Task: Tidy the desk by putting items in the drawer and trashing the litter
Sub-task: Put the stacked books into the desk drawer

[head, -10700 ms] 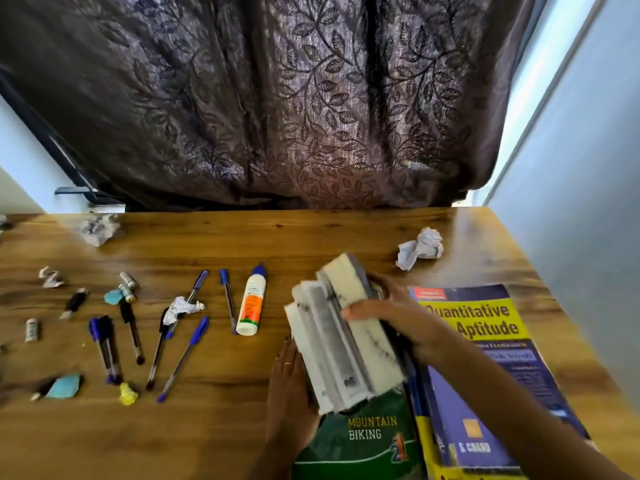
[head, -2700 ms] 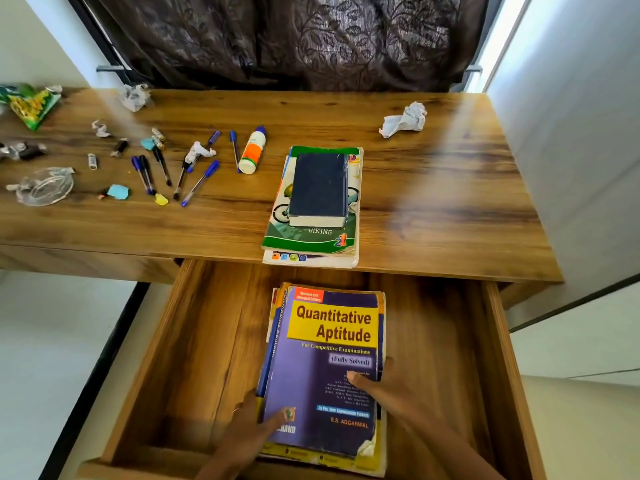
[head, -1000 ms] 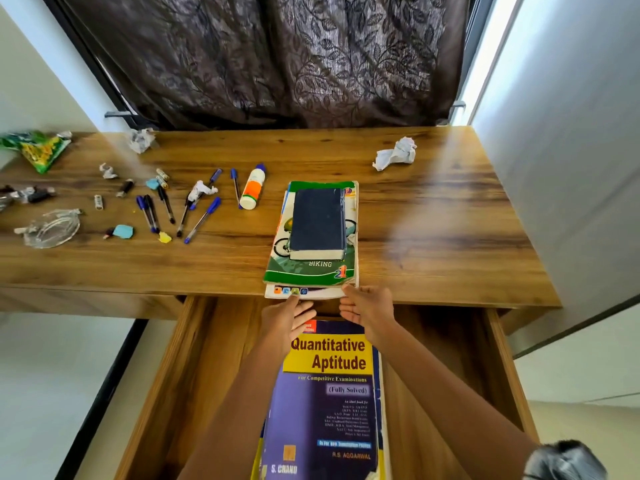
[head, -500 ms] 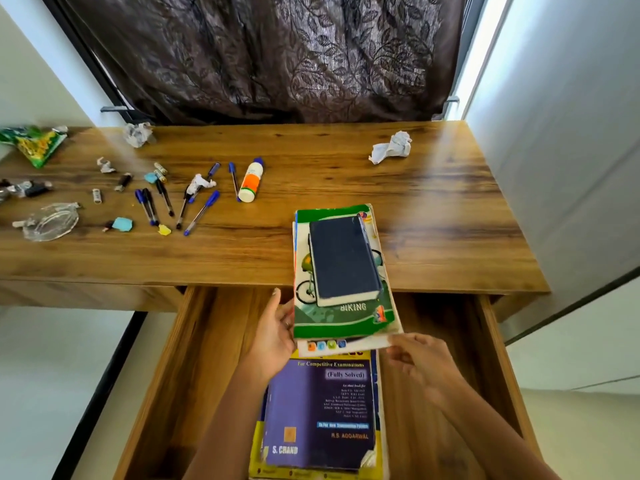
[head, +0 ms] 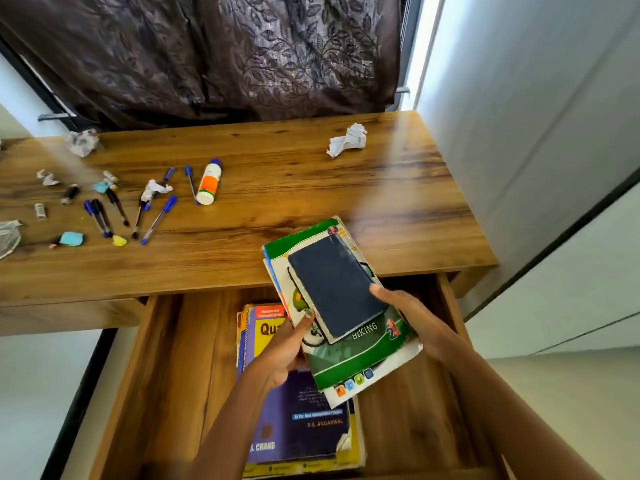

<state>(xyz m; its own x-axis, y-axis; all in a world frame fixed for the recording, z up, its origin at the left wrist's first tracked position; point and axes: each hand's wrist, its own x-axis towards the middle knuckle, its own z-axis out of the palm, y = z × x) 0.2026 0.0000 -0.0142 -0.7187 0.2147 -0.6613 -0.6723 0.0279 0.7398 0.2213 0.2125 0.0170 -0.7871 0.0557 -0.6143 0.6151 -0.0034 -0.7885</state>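
Note:
A stack of books hangs tilted above the open drawer [head: 166, 368]: a dark blue book [head: 334, 282] lies on top of a green "Mountain Biking" book [head: 356, 358]. My left hand [head: 287, 348] grips the stack's left edge. Its right side is held by my right hand [head: 408, 317], thumb on the blue book. In the drawer lies the purple and yellow "Quantitative Aptitude" book [head: 298, 420], partly hidden under the stack. Several pens [head: 157, 220], a glue bottle [head: 209, 181] and crumpled paper [head: 347, 140] remain on the desk [head: 311, 195].
More litter sits at the desk's left: a crumpled paper [head: 82, 142], small scraps [head: 71, 238] and a clear plastic wrapper [head: 7, 237]. A dark curtain [head: 214, 53] hangs behind the desk and a white wall [head: 536, 116] stands close on the right.
Both hands have lifted the book stack off the desk's front edge and carried it towards me over the drawer, tilting it to the right.

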